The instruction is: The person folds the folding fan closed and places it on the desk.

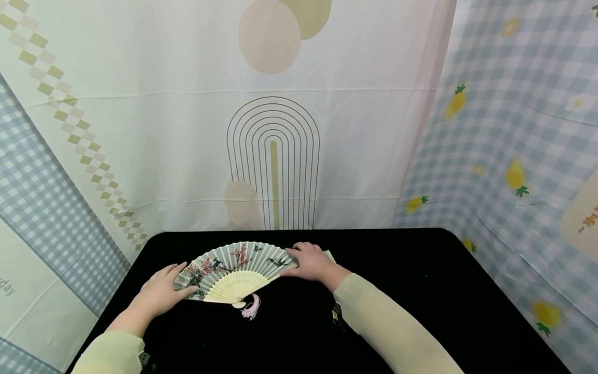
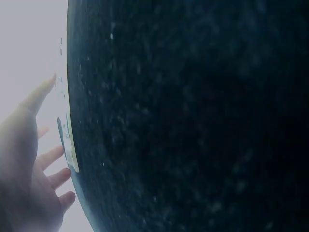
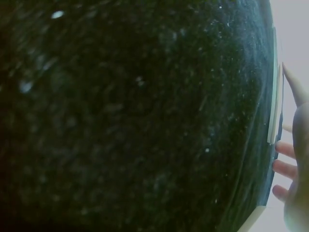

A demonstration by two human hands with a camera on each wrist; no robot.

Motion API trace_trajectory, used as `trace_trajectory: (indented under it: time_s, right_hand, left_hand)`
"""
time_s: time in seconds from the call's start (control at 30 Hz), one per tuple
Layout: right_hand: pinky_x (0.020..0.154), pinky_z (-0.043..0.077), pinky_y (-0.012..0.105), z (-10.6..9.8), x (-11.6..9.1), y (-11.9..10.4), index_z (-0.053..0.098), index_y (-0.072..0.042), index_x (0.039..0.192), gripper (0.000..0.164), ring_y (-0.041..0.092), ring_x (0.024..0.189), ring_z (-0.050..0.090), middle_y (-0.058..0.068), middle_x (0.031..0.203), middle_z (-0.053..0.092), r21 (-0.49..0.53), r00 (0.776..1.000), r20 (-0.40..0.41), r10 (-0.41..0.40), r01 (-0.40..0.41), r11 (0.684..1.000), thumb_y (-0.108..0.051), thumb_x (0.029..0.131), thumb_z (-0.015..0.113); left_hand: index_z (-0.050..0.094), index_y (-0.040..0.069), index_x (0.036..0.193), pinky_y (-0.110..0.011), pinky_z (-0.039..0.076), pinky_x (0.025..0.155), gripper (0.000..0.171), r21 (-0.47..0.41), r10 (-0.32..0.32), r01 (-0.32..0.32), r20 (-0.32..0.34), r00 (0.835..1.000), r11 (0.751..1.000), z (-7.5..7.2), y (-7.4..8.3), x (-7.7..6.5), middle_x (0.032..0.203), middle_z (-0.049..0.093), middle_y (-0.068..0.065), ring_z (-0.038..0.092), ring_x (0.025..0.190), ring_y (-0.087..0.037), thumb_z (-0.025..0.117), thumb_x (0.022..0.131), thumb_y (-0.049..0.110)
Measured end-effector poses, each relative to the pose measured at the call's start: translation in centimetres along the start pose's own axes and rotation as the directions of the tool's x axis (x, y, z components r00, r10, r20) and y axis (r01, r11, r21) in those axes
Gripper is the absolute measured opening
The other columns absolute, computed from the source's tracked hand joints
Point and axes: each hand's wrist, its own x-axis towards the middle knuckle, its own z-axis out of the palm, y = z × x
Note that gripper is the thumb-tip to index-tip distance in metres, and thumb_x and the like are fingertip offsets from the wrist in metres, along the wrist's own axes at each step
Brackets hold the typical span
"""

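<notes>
A spread folding fan (image 1: 243, 283) lies on the black table in the head view, its pale leaf painted with pink blossoms and a bird. Its cream ribs meet at the near side, where a pink tassel (image 1: 251, 307) hangs. At the fan's left end my left hand (image 1: 161, 291) rests with thumb and fingers spread apart. Across the right end lies my right hand (image 1: 310, 262), fingers on the leaf, covering part of it; a pale tip of the fan shows beyond it. Both wrist views show the fan's edge (image 2: 70, 140) low on the table beside extended fingers.
The black table (image 1: 397, 280) has rounded far corners. Behind it hangs a white cloth (image 1: 187, 130) printed with arches and circles. Blue checked cloths (image 1: 490, 130) hang at both sides, the right one with pineapples. My sleeves are pale green.
</notes>
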Motion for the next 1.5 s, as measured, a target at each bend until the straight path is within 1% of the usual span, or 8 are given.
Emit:
trace_trajectory:
  time_s: [0.27,0.37,0.6,0.73,0.83,0.97,1.27,1.5]
  right_hand:
    - [0.111,0.035,0.048,0.2,0.3,-0.3,0.047,-0.020,0.150,0.088,0.026,0.133,0.043,0.005,0.143,0.048,0.006,1.000,0.006,0.016,-0.016,1.000,-0.078,0.084,0.052]
    - [0.110,0.036,0.047,0.2,0.4,-0.5,0.048,-0.018,0.149,0.088,0.026,0.132,0.043,0.005,0.142,0.048,-0.002,1.000,0.004,0.026,-0.026,1.000,-0.078,0.084,0.052]
    - [0.110,0.037,0.047,-0.1,0.3,-0.7,0.051,-0.013,0.146,0.088,0.027,0.133,0.043,0.007,0.142,0.048,0.032,0.999,0.005,0.046,-0.046,0.998,-0.075,0.084,0.057]
    - [0.109,0.037,0.048,-0.3,0.2,-0.7,0.052,-0.012,0.145,0.088,0.028,0.132,0.043,0.009,0.142,0.048,0.051,0.999,-0.005,0.044,-0.043,0.998,-0.074,0.084,0.059]
    - [0.109,0.037,0.048,-0.2,0.1,-0.6,0.052,-0.012,0.145,0.088,0.028,0.133,0.043,0.009,0.142,0.048,0.059,0.999,-0.009,0.045,-0.044,0.997,-0.074,0.083,0.060]
    - [0.109,0.037,0.049,0.0,0.1,-0.6,0.052,-0.012,0.145,0.089,0.028,0.133,0.043,0.008,0.142,0.048,0.073,0.999,-0.013,0.049,-0.048,0.996,-0.074,0.083,0.060]
    - [0.111,0.035,0.051,0.0,0.0,-0.6,0.051,-0.014,0.146,0.087,0.028,0.137,0.040,0.008,0.147,0.045,0.135,0.997,0.013,0.079,-0.080,0.988,-0.073,0.083,0.061]
    - [0.113,0.032,0.052,0.3,-0.1,-0.6,0.048,-0.014,0.149,0.084,0.028,0.141,0.035,0.008,0.152,0.040,0.147,0.996,0.026,0.080,-0.083,0.986,-0.069,0.086,0.060]
  left_hand:
    - [0.035,-0.001,0.151,-0.079,0.029,0.095,0.099,-0.022,-0.032,0.034,0.078,0.996,0.999,-0.4,-0.9,-0.1,0.148,0.029,-0.038,0.028,0.130,-0.062,0.057,0.087,0.071]
    - [0.038,-0.003,0.150,-0.078,0.030,0.094,0.099,-0.013,-0.028,0.029,0.062,0.998,1.000,-0.6,-1.1,-0.3,0.147,0.031,-0.038,0.029,0.130,-0.062,0.059,0.086,0.071]
    - [0.046,-0.007,0.143,-0.077,0.033,0.094,0.098,0.024,0.024,-0.024,0.013,1.000,0.999,-0.5,-1.5,-1.1,0.145,0.035,-0.037,0.030,0.129,-0.062,0.065,0.083,0.068]
    - [0.044,-0.007,0.145,-0.079,0.028,0.097,0.100,0.010,0.027,-0.027,0.027,0.999,1.000,-0.5,-1.7,-1.4,0.148,0.032,-0.037,0.025,0.131,-0.063,0.065,0.082,0.069]
    - [0.040,-0.006,0.147,-0.081,0.021,0.098,0.100,-0.021,0.016,-0.015,0.054,0.998,1.000,-0.5,-1.8,-1.5,0.150,0.027,-0.037,0.020,0.133,-0.063,0.063,0.084,0.068]
    - [0.037,-0.006,0.149,-0.082,0.016,0.100,0.097,-0.044,0.006,-0.003,0.063,0.998,0.999,-0.2,-2.0,-1.5,0.152,0.024,-0.036,0.017,0.135,-0.063,0.059,0.088,0.067]
    - [0.034,-0.004,0.151,-0.081,0.012,0.101,0.096,-0.064,0.005,-0.001,0.060,0.998,0.998,0.2,-2.1,-1.6,0.153,0.020,-0.036,0.012,0.136,-0.063,0.059,0.089,0.065]
    - [0.033,-0.003,0.151,-0.082,0.008,0.101,0.097,-0.109,-0.006,0.013,0.070,0.998,0.994,0.2,-2.1,-1.6,0.153,0.017,-0.037,0.008,0.135,-0.065,0.061,0.088,0.064]
